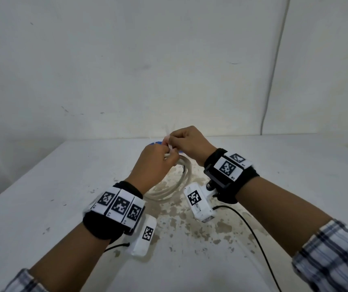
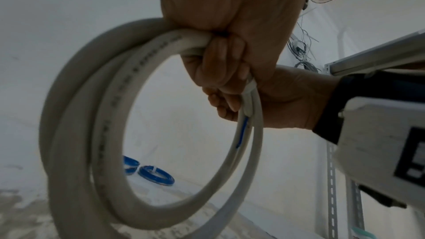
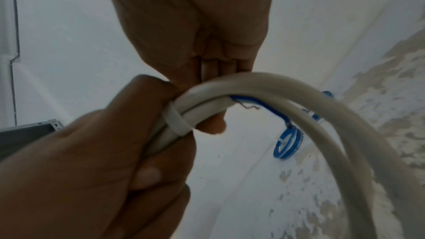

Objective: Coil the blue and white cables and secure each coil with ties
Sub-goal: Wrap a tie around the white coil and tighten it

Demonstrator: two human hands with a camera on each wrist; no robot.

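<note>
The white cable (image 1: 169, 189) is wound into a coil of a few loops and held up over the table. My left hand (image 1: 167, 158) grips the top of the white coil (image 2: 76, 115) in a fist. A white tie (image 3: 176, 123) is wrapped round the bundled strands beside that fist. My right hand (image 1: 172, 142) pinches the tie's tail, which sticks up at the hands' far side. A short blue inner wire (image 2: 242, 132) pokes from the white cable's end. Two blue coils (image 2: 156, 173) (image 2: 131, 164), one with a white tie on it, lie on the table beyond my hands.
The white table (image 1: 52, 197) has a patch of worn, stained paint (image 1: 190, 220) under my hands. A black lead (image 1: 251, 228) trails from the right wrist camera towards the near edge. A white wall stands close behind the table. A slotted metal rail (image 2: 331, 179) shows at the right.
</note>
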